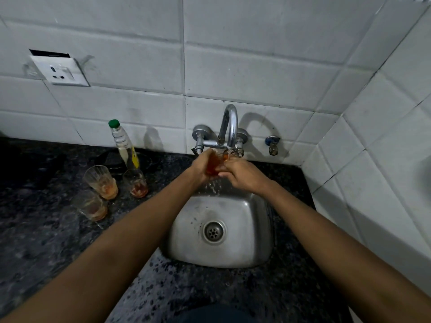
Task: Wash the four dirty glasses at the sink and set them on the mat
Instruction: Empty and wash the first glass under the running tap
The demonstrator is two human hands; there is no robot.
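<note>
Both hands gripping glass (215, 166), tilted, mouth toward tap (229, 127)

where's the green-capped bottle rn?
Head view, left of the tap: green-capped bottle stands on the counter against the tiled wall, just behind the three dirty glasses.

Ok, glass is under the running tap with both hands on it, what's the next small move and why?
Probably tip the glass so the brownish liquid spills into the sink. The left hand grips it, the right hand touches it, and water from the tap runs onto it, yet it still looks tinted. Three dirty glasses wait on the counter.
</note>
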